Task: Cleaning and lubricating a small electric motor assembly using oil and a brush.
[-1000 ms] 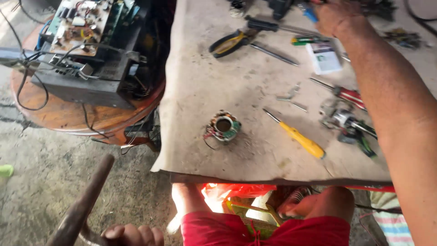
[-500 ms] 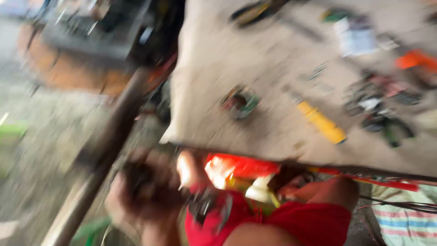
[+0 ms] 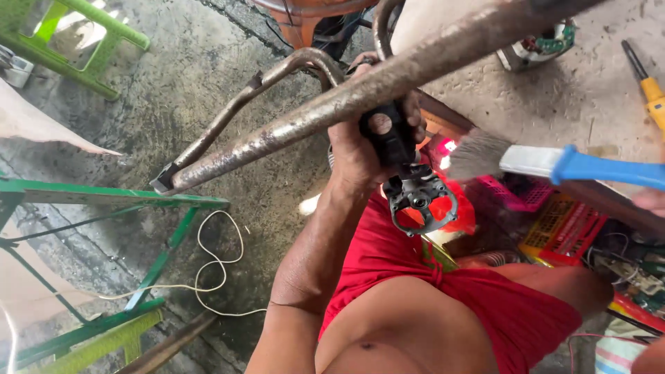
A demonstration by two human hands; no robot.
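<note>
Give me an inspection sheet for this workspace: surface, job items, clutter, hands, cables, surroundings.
Surface: dusty grey tabletop, upper right.
Job's things: black metal machine part; blue-handled brush, bristles close beside it.
Clutter: yellow-handled screwdriver; wound motor part on the tabletop; rusty metal frame across the view.
Hands: left hand grips the machine part; right hand barely visible at the edge, near the brush handle.
Cables: white cord looped on the floor.
Surroundings: concrete floor; green frame; plastic crates under the table.

One paintbrush [image 3: 554,163] with a blue handle was in view, one yellow-handled screwdriver [image 3: 650,86] lay on the desk [image 3: 589,104], and one motor winding [image 3: 537,45] sat near it. One rusty pipe frame [image 3: 332,104], one dark metal part [image 3: 415,197], two green stools [image 3: 83,41] and one white cord [image 3: 215,263] showed.
</note>
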